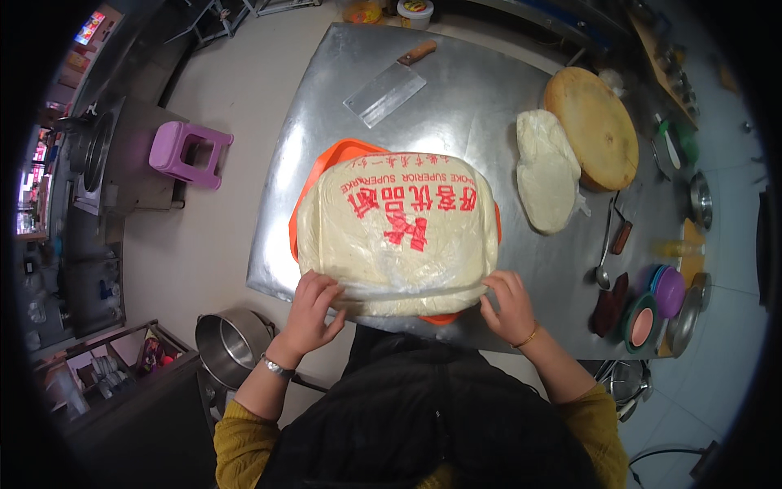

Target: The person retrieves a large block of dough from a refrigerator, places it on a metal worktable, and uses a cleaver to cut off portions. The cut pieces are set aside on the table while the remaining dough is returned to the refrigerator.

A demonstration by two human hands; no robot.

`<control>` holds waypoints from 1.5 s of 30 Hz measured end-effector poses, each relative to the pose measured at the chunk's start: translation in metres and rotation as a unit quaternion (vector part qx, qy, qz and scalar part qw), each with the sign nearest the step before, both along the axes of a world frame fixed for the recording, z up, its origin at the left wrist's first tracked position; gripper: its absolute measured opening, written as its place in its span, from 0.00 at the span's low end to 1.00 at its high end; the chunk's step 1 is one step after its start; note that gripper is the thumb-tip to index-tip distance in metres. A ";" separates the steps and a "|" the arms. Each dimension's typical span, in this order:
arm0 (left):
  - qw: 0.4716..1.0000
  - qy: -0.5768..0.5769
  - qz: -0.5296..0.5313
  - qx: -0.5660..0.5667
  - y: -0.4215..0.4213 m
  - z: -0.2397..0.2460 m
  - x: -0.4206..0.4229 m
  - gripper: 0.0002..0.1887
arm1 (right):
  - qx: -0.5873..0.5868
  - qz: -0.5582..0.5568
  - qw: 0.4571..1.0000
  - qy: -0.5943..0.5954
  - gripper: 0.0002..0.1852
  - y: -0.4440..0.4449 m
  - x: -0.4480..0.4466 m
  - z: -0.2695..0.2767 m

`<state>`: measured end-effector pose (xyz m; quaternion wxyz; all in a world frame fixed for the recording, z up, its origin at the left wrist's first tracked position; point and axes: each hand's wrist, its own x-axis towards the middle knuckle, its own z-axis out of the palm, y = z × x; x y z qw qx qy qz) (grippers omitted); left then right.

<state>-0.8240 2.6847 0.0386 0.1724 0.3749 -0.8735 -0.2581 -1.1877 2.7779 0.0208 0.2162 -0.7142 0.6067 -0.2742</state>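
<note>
A large slab of pale dough (391, 307) lies on an orange plastic tray (342, 151), hanging over most of its rim. Over the dough is a thin clear plastic bag (366, 244) with red printing, its near edge running across the slab's front. At the near left corner, my left hand (314, 308) pinches the bag's edge with its fingers bent. My right hand (508, 308) has hold of the same edge at the near right corner. The tray rests on a stainless steel table (476, 110), with a bit of its rim showing below the dough.
A cleaver (391, 84) lies toward the table's far side. To the right are a second dough piece (547, 177), a round wooden board (592, 128), a ladle (605, 257) and several bowls (641, 324). A steel pot (235, 345) and purple stool (186, 153) stand left.
</note>
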 end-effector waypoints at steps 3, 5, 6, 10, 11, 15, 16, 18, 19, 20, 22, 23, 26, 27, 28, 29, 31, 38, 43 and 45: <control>0.999 -0.037 0.017 0.004 0.010 0.001 -0.029 0.28 | -0.019 0.001 0.998 -0.057 0.13 0.003 0.016 0.003; 0.996 -0.057 0.010 -0.063 0.016 -0.001 -0.044 0.19 | -0.041 0.010 0.994 -0.103 0.12 0.001 0.027 0.006; 0.993 -0.081 0.002 -0.084 0.018 -0.001 -0.050 0.16 | -0.034 0.017 0.990 -0.135 0.06 -0.001 0.031 0.012; 0.997 -0.041 0.061 -0.029 0.028 0.005 -0.066 0.08 | 0.047 0.128 0.878 -0.459 0.08 -0.011 0.026 0.070; 0.996 -0.033 0.079 -0.037 0.030 0.007 -0.070 0.08 | 0.087 0.197 0.788 -0.576 0.12 -0.011 0.017 0.094; 0.992 -0.017 0.108 -0.066 0.037 0.006 -0.090 0.07 | 0.019 0.552 0.447 -0.703 0.22 -0.018 -0.004 0.179; 0.991 -0.023 0.109 -0.077 0.038 0.003 -0.096 0.07 | 0.010 0.574 0.415 -0.706 0.23 -0.021 -0.003 0.192; 0.987 -0.047 0.107 -0.109 0.039 -0.003 -0.104 0.08 | 0.002 0.566 0.376 -0.734 0.24 -0.018 0.002 0.212; 0.984 -0.065 0.105 -0.128 0.037 -0.006 -0.107 0.08 | -0.004 0.551 0.380 -0.743 0.24 -0.016 0.005 0.218; 0.980 -0.087 0.107 -0.144 0.036 -0.009 -0.110 0.09 | -0.012 0.535 0.386 -0.751 0.24 -0.012 0.008 0.223; 0.985 -0.113 0.091 -0.092 0.033 -0.012 -0.111 0.07 | -0.028 0.508 0.393 -0.766 0.25 -0.003 0.013 0.229; 0.983 -0.149 0.091 -0.051 0.032 -0.013 -0.111 0.07 | -0.036 0.499 0.393 -0.772 0.25 0.000 0.015 0.231; 0.990 -0.052 0.124 0.048 0.035 -0.011 -0.107 0.04 | -0.031 0.483 0.412 -0.772 0.25 0.008 0.020 0.234; 0.984 -0.037 0.138 0.108 0.038 -0.010 -0.105 0.04 | -0.024 0.479 0.418 -0.772 0.25 0.010 0.021 0.234; 0.980 -0.018 0.150 0.131 0.040 -0.009 -0.104 0.04 | 0.002 0.481 0.417 -0.771 0.25 0.012 0.023 0.234; 0.978 -0.009 0.139 0.155 0.043 -0.007 -0.101 0.05 | 0.028 0.479 0.414 -0.773 0.25 0.014 0.026 0.234; 0.973 0.017 0.122 0.197 0.048 -0.006 -0.097 0.06 | 0.074 0.469 0.414 -0.777 0.25 0.018 0.031 0.234; 0.997 -0.045 -0.037 -0.060 0.024 -0.014 -0.092 0.10 | 0.016 0.453 0.425 -0.783 0.25 0.022 0.053 0.234; 0.997 -0.052 -0.032 -0.051 0.010 -0.021 -0.094 0.09 | -0.018 0.415 0.437 -0.798 0.23 0.026 0.055 0.221; 0.996 -0.069 0.023 -0.051 0.007 -0.020 -0.087 0.10 | -0.027 0.303 0.507 -0.806 0.22 0.033 0.051 0.206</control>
